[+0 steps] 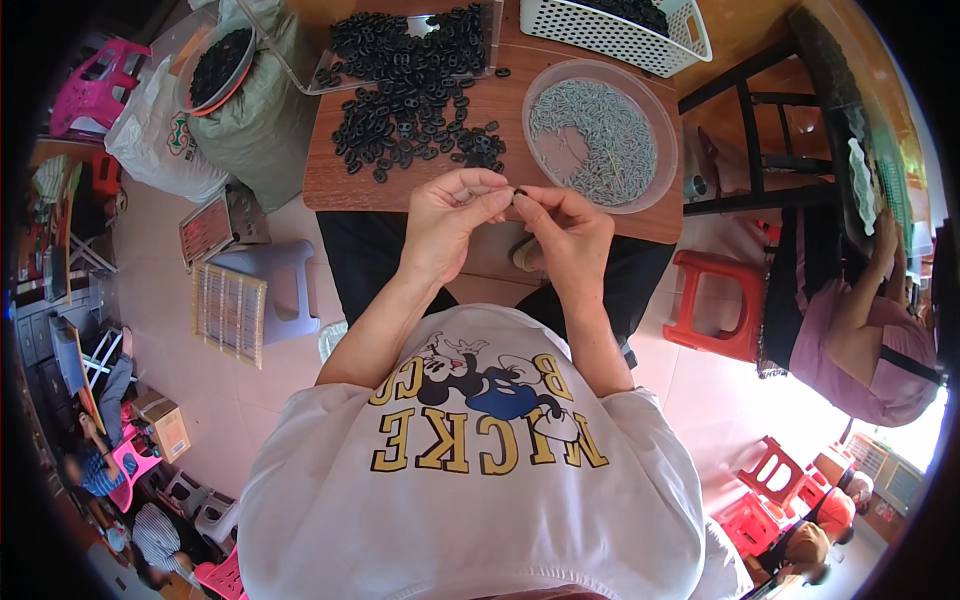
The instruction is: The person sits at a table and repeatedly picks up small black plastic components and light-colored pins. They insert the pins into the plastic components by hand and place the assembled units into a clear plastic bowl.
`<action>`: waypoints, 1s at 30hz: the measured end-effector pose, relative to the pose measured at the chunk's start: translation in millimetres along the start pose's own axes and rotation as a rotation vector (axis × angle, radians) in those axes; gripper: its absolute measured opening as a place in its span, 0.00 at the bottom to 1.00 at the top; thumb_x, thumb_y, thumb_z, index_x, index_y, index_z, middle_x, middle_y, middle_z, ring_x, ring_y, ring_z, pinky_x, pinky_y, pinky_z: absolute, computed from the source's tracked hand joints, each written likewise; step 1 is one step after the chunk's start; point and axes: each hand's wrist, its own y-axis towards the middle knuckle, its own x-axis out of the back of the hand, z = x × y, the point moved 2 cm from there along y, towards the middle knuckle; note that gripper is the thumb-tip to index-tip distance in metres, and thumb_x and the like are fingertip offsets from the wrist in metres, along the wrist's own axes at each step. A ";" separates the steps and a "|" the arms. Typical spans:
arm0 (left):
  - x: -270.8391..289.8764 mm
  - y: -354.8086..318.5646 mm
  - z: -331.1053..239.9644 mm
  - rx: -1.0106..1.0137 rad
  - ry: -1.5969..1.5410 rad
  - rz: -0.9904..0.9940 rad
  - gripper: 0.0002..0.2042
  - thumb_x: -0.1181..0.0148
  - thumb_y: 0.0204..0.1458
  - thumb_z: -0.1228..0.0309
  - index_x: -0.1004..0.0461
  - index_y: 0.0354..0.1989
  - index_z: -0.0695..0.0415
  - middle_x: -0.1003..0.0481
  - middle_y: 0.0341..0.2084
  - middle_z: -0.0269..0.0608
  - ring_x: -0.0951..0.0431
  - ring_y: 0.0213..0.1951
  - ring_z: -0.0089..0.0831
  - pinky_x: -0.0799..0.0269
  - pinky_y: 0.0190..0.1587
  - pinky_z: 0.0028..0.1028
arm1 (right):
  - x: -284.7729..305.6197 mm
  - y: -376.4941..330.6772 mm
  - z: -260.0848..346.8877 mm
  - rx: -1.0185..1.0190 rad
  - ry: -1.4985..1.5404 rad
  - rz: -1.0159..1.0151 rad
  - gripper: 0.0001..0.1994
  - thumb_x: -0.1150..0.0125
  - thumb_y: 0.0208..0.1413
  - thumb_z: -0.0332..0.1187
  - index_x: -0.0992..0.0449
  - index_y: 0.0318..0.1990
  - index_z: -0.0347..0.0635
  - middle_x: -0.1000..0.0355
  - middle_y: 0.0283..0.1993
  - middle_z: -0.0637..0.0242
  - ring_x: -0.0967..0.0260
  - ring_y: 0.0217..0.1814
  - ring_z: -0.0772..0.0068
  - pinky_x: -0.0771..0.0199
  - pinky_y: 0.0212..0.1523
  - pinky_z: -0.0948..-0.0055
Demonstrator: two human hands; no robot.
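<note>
My left hand point(450, 218) and my right hand point(572, 238) meet at the table's near edge, fingertips almost touching. Between my right thumb and fingers is a small black plastic piece point(519, 196). My left thumb and forefinger are pinched together beside it; whatever they hold is too small to make out. Beyond my left hand lies a loose heap of black oval plastic pieces with holes point(400, 125), spilling from a clear tray point(497, 40). A round clear tub point(664, 130) of small silvery screws point(625, 125) stands just past my right hand.
The brown table point(345, 195) also bears a white perforated basket point(640, 48) of black pieces. A bowl of black pieces point(222, 68) rests on sacks at the left. Red stool point(715, 305) and a person point(865, 350) are at right; blue-grey stool point(290, 290) at left.
</note>
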 end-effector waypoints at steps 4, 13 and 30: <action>4.8 2.1 -1.7 0.041 -0.058 -0.019 0.09 0.39 0.47 0.81 0.26 0.38 0.64 0.23 0.29 0.40 0.24 0.30 0.21 0.30 0.32 0.17 | -6.3 3.7 1.1 0.002 0.096 0.028 0.06 0.37 0.49 0.25 0.21 0.35 0.33 0.25 0.28 0.67 0.31 0.28 0.84 0.32 0.30 0.84; 10.5 -1.9 -3.7 0.046 -0.061 -0.062 0.14 0.40 0.47 0.81 0.29 0.43 0.65 0.23 0.30 0.43 0.23 0.30 0.24 0.28 0.34 0.19 | -9.3 -4.6 2.4 0.127 -0.107 -0.035 0.06 0.37 0.48 0.25 0.22 0.35 0.33 0.25 0.30 0.66 0.31 0.30 0.84 0.32 0.32 0.84; 25.4 -9.0 0.0 0.053 0.055 -0.042 0.20 0.40 0.46 0.82 0.32 0.50 0.68 0.23 0.30 0.43 0.24 0.30 0.23 0.29 0.35 0.20 | -16.7 -2.9 -23.6 -0.023 -0.047 0.042 0.06 0.36 0.48 0.27 0.21 0.33 0.34 0.29 0.22 0.74 0.40 0.20 0.90 0.45 0.18 0.87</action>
